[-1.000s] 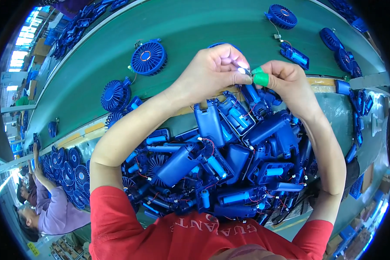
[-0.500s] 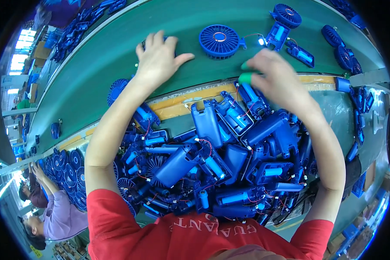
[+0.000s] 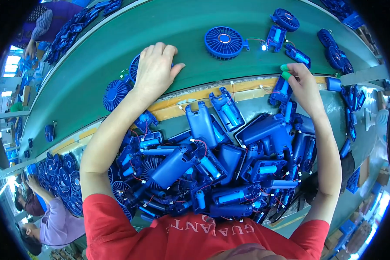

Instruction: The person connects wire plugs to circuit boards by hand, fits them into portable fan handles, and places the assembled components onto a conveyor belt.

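Note:
My left hand (image 3: 155,71) lies over a round blue fan head (image 3: 134,69) on the green belt, fingers bent round it and thumb out to the side. Much of that fan head is hidden under my palm. Beside it sits another fan head (image 3: 116,94). My right hand (image 3: 302,88), with green covers on thumb and forefinger, pinches the upper end of a blue handle shell (image 3: 280,92) at the belt's near edge. A light-blue battery and thin wires show on the shell. Under my arms lies a heap of handle shells (image 3: 201,125) with batteries and wires.
A fan head (image 3: 223,42) wired to a handle shell (image 3: 275,38) with a lit lamp lies on the belt (image 3: 182,26). More fan parts (image 3: 335,56) lie to its right. Fan grilles (image 3: 65,173) are stacked at left. A person in a lilac top (image 3: 63,223) works nearby.
My right hand has moved right and down from the belt and now grips a handle shell lifted off the heap. My left hand has shifted slightly down, fingers drawn closer together.

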{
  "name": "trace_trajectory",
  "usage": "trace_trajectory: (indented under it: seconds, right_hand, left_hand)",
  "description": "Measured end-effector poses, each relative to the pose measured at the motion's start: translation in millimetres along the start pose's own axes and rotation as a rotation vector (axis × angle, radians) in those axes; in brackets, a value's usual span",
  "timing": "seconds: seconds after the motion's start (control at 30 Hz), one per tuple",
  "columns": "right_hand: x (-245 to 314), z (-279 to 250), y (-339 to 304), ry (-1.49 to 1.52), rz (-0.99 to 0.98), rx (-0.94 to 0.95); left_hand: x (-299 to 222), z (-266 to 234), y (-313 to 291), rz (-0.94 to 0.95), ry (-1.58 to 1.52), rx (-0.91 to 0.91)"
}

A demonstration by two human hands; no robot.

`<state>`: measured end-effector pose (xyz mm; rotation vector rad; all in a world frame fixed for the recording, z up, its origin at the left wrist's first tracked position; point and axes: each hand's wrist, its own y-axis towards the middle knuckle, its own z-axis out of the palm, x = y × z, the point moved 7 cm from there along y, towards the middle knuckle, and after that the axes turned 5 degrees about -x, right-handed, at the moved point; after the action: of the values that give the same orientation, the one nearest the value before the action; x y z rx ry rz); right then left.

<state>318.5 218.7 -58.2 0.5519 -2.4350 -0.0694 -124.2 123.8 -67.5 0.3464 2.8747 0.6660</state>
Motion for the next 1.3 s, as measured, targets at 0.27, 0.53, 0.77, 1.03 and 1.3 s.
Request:
trace_trajectory:
  seconds: [0.27, 0.53, 0.77, 1.03, 1.3]
  right_hand:
    - [71.6, -30.7, -13.2, -0.242, -0.366, -0.041]
    - [17.6, 43.2, 6.0, -0.424, -0.394, 0.064]
    - [-5.2, -9.0, 2.7, 0.386, 0.092, 0.082]
    - [25.6, 3.1, -9.5, 0.587, 0.051, 0.178]
    - [105.3, 9.1, -20.9, 0.635, 0.046, 0.22]
  left_hand:
    - [-35.8, 11.3, 10.2, -0.106, -0.317, 0.222]
    - [-109.0, 39.4, 41.5, -0.07, -0.578, 0.338]
    - [-181.0, 32.9, 48.7, -0.065, -0.936, 0.368]
    - [-169.3, 28.6, 46.3, -0.255, -1.163, 0.392]
    - [-130.3, -6.3, 25.6, -0.409, -1.416, 0.33]
